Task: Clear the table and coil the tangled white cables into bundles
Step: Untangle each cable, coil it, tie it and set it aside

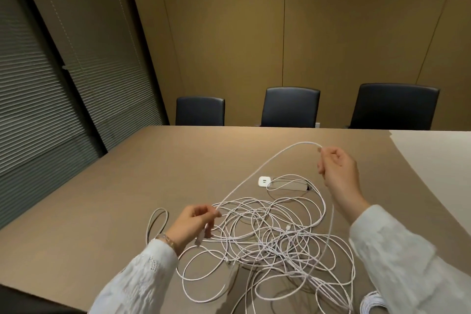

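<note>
Two hands lift one cable from a tangle on the tabletop [102,186].

The left hand [195,223] and right hand [337,168] each pinch the raised white cable [257,173] above the tangled cables [275,242].

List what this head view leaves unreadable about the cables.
- Tangled white cables: the strands overlap too densely to count them.
- Coiled white bundle: cut off by the bottom edge and the right sleeve.
- Cable end below the left hand: motion-blurred, connector unclear.

Tangled white cables [275,237] sprawl in loose loops across the table (one strand arcs upward).
</note>
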The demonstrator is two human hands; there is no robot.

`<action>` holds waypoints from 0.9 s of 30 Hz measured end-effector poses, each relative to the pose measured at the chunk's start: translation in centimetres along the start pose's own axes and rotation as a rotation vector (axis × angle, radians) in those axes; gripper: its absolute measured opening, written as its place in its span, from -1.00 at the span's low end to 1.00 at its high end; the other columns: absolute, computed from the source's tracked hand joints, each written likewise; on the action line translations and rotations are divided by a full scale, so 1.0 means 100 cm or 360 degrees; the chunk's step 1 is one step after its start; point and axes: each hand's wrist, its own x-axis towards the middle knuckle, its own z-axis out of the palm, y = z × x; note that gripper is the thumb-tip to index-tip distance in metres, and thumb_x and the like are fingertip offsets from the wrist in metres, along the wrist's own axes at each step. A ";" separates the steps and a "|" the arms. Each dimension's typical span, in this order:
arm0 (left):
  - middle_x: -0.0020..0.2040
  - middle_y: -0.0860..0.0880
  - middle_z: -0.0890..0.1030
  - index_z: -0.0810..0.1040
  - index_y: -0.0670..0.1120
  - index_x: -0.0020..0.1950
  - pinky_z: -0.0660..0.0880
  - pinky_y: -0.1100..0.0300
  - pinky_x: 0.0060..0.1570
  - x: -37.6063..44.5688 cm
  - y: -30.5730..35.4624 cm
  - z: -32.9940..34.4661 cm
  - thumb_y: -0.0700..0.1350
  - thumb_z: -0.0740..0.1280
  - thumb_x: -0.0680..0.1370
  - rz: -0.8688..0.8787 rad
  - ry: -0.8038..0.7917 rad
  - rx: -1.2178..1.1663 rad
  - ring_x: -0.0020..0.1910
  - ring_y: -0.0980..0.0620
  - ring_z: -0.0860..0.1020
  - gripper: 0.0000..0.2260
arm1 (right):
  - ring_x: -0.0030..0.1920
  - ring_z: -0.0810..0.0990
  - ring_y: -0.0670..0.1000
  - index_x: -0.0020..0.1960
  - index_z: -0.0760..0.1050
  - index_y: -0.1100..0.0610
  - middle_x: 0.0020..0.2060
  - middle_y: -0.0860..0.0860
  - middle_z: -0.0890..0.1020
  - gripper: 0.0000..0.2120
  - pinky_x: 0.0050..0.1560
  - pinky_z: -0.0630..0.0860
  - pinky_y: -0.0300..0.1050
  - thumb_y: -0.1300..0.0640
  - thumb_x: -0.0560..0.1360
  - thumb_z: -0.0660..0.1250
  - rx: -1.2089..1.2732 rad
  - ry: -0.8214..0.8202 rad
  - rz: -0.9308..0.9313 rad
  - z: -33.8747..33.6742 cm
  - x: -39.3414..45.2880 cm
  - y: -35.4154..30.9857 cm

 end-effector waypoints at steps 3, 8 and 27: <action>-0.40 -0.06 0.40 0.61 -0.23 -0.03 0.39 0.28 -0.55 -0.001 0.009 0.002 -0.22 0.28 0.61 -0.0024 0.0137 -0.0280 -0.54 0.10 0.35 -0.86 | -0.43 0.46 -0.17 -0.12 0.58 0.08 -0.44 -0.07 0.57 -0.87 -0.27 0.39 -0.15 0.07 0.55 0.31 -0.0088 -0.0255 -0.0095 0.007 -0.031 -0.009; -0.43 -0.03 0.39 0.57 -0.24 0.08 0.29 0.33 -0.59 -0.006 0.038 0.019 -0.19 0.24 0.62 -0.0037 -0.0092 -0.0663 -0.57 0.11 0.32 -0.84 | -0.31 0.51 -0.14 -0.13 0.68 -0.12 -0.27 -0.21 0.63 -0.89 -0.24 0.40 -0.28 0.09 0.43 0.48 -0.0335 -0.1076 -0.0314 0.027 -0.093 -0.012; -0.48 0.11 0.46 0.69 -0.11 -0.06 0.30 0.30 -0.44 -0.020 0.072 0.040 -0.05 0.32 0.60 0.0482 -0.0243 0.0746 -0.51 0.16 0.35 -0.81 | -0.48 0.40 -0.13 -0.07 0.64 0.20 -0.35 0.09 0.55 -0.79 -0.46 0.28 -0.30 0.13 0.58 0.26 0.0226 -0.1011 0.0388 0.023 -0.079 -0.022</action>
